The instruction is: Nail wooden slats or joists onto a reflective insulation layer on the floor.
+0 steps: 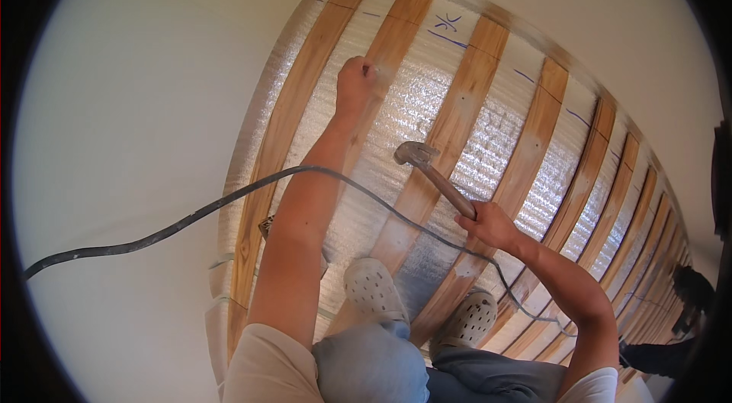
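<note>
My right hand (490,225) is wrapped round the wooden handle of a claw hammer (447,188). The hammer's metal head is raised toward the upper left, over the gap and strip to the right of my left hand. Reaching forward, my left hand (356,86) is closed in a fist against a wooden batten (396,29). Whatever its fingers hold, if anything, is too small or hidden to make out. More battens run side by side over a silvery foil sheet (415,98) with blue pen marks at its far end.
A black cable (175,227) crosses from the left, passes over my left forearm and runs down to the right. My feet, in light perforated clogs (371,285), are on the battens. White walls (137,121) border the floor. Dark shapes (690,292) stand at the right edge.
</note>
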